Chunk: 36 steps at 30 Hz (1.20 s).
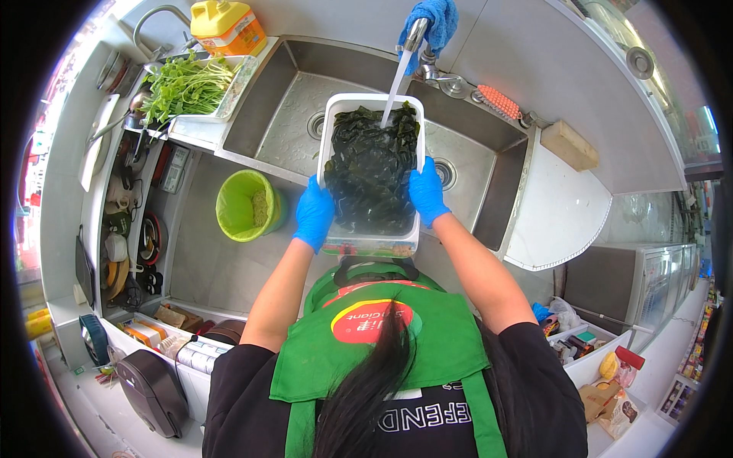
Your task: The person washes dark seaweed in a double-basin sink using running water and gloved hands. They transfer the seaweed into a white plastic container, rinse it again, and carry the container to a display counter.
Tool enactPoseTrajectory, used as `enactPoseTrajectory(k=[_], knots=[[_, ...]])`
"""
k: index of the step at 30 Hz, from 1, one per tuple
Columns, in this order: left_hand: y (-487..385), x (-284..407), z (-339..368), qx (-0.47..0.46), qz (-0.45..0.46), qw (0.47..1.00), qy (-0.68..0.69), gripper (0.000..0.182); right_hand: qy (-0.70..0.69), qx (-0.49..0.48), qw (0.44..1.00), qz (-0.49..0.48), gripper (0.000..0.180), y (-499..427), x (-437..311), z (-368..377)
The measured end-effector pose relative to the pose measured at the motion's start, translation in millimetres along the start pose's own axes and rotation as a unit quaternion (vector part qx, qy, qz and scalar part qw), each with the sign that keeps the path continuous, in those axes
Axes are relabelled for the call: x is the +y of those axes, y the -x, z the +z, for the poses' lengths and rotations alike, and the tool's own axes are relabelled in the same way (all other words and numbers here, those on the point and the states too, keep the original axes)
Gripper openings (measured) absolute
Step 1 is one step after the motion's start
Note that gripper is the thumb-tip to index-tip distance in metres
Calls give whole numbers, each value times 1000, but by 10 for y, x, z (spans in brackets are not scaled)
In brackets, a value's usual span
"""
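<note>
Both my hands wear blue gloves and grip a white plastic tub (422, 143) by its long sides. My left hand (314, 213) is on the left wall, and my right hand (428, 193) is on the right wall. Dark green seaweed (372, 166) fills much of the tub, partly under water near my side. From the metal faucet (416, 35) a stream of water (396, 86) runs onto the seaweed at the tub's far end. The tub is over the divider and front edge of a double steel sink (286, 109); its underside is hidden.
Leafy green stems lie in a white tray (247, 77) left of the sink, near a yellow jug (226, 28). A lime-green lined bin (245, 206) stands on the floor. A blue cloth (441, 23) drapes the faucet. An orange scrub brush (499, 102) and pale block (570, 145) lie right.
</note>
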<state>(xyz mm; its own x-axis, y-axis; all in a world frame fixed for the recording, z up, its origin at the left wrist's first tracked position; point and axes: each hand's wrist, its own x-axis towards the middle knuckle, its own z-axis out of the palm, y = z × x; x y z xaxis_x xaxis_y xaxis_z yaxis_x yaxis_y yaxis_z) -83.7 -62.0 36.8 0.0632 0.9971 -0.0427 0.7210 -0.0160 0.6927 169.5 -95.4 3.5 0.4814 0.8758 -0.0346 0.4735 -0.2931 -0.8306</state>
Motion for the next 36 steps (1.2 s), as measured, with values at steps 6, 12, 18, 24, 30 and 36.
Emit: enactPoseTrajectory(k=[6, 12, 18, 24, 30, 36], knots=[[-2, 8, -13, -4, 0, 1000, 12, 32, 15, 1, 1000, 1, 34, -1, -24, -7], [20, 74, -37, 8, 8, 1000, 7, 31, 0, -3, 1000, 4, 35, 2, -40, -21], [5, 67, -25, -1, -12, 1000, 3, 31, 1, 2, 1000, 0, 35, 0, -20, -7], [6, 212, -146, -62, -73, 995, 18, 39, -2, -5, 1000, 9, 35, 5, -53, -27], [-17, 79, -57, -36, -49, 998, 1, 37, -11, -11, 1000, 6, 34, 3, -62, -34], [-9, 26, 8, 4, -2, 1000, 3, 32, -9, -8, 1000, 8, 34, -4, -36, -27]])
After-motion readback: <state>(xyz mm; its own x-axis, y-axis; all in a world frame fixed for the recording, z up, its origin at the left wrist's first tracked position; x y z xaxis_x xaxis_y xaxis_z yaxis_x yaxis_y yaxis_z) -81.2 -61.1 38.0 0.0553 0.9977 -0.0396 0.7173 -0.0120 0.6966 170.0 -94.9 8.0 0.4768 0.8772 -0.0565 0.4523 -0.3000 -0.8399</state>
